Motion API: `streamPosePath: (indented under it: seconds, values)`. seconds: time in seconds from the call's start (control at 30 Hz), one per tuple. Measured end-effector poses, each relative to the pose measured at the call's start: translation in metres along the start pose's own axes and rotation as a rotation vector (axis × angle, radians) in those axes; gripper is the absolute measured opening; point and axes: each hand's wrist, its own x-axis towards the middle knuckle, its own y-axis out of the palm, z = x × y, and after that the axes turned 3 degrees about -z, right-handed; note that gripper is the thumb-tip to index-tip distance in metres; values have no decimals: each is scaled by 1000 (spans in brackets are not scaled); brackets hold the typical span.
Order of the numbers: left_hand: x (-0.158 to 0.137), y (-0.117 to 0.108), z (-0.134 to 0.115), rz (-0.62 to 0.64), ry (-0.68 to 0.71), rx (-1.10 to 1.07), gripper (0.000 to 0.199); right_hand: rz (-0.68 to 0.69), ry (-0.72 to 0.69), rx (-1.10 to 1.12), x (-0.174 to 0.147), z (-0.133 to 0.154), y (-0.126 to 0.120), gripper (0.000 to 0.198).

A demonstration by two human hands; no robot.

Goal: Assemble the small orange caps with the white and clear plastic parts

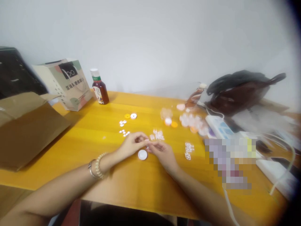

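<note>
Both hands are pinched, the left hand (135, 142) and the right hand (164, 153) meeting fingertip to fingertip on a small pale piece (147, 146), too blurred to identify further; it is held above the desk (150, 196), between its front and back edges, with a round white lid (142, 154) lying just below the fingers on the front-edge side.

The likeliest trouble is a slip; the piece is tiny, mostly covered by the fingers, and a slack pinch could let it drop onto the lid, or bounce towards the front edge. The left forearm, with its beaded bracelet (100, 166), runs low over the desk; a sideways sweep of that wrist might scatter the small white discs (124, 133) lying beyond it towards the back edge.

The white openwork cut-outs (158, 135) lie just past the fingertips; a knuckle pushed forward could shift them, and if they are as thin as they look, they would be awkward to pick up; the second cluster of cut-outs (188, 151), nearer the cluttered right edge, could be dragged by the right forearm if it swung outward.
</note>
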Motion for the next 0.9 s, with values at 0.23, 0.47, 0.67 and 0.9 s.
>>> streamPosePath:
  seconds: [0.23, 0.47, 0.67, 0.9]
  values:
    - [1, -3, 3, -8, 60, -8, 22, -16, -107, -77, -1, 3, -1, 15]
    - [0, -8, 0, 22, 102, 29, 27, -30, -23, 30, 5, -4, -5, 23]
    - [2, -3, 5, 18, 63, -79, 18, 60, 101, 145, 7, -6, -6, 34]
    - [1, -1, 1, 23, 68, -44, 16, 62, 238, 207, 4, 6, -6, 25]
